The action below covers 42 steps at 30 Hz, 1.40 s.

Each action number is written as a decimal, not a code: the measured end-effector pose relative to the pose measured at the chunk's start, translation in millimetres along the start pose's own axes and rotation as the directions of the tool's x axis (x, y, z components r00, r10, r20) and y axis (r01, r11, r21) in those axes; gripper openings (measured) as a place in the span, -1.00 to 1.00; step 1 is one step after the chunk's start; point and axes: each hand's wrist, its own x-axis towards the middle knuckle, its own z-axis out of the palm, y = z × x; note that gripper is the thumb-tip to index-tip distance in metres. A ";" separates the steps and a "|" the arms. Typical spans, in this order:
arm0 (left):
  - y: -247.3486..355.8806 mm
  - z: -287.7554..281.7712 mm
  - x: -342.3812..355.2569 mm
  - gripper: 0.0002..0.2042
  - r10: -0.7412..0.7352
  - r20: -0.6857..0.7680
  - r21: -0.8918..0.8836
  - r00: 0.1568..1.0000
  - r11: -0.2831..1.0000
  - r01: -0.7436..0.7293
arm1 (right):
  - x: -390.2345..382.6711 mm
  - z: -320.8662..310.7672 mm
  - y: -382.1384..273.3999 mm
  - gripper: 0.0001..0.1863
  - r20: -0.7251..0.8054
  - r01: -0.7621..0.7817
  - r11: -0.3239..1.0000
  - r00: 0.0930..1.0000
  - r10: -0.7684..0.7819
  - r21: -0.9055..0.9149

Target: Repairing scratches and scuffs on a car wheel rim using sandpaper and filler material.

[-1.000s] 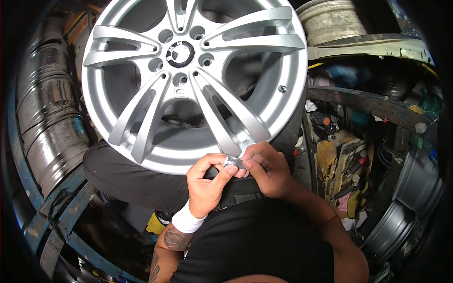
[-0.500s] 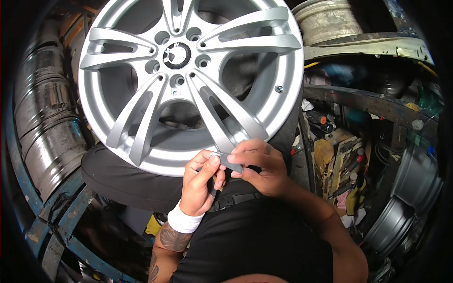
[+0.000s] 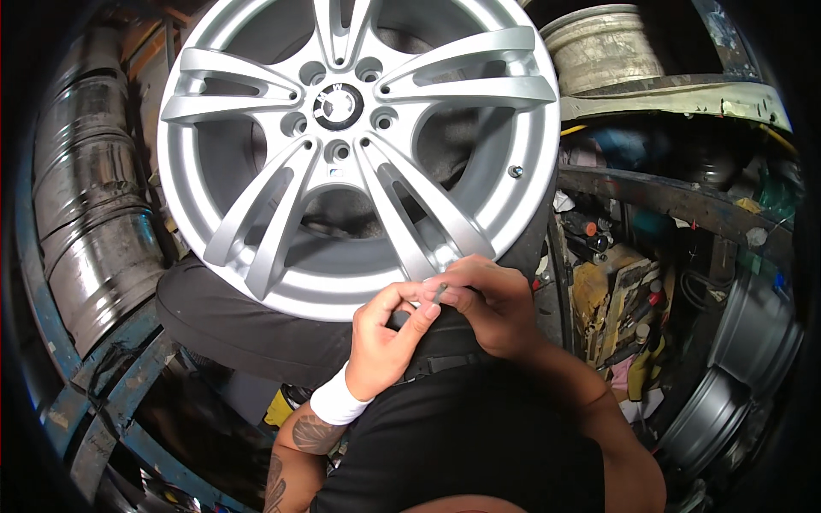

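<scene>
My thumb has lifted since a moment ago, so my left hand [image 3: 386, 346] and right hand [image 3: 492, 308] now pinch a small grey strip [image 3: 439, 293] together at the silver alloy wheel's [image 3: 359, 154] five o'clock rim, the wheel propped on my lap for reach.

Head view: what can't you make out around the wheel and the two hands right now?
- Small grey piece: pinched between left hand and right hand; the fingers cover most of it, so its kind is unclear.
- Silver alloy wheel: top rim cut off by the picture's upper edge; lower right rim hidden behind the hands.
- Shelf clutter: too small to identify.
</scene>
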 end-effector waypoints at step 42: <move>-8.0 -24.7 18.4 -0.85 0.002 0.774 0.223 0.633 0.935 -0.275 | 16.9 -18.5 0.7 -0.93 0.166 0.093 0.549 0.983 0.084 -0.831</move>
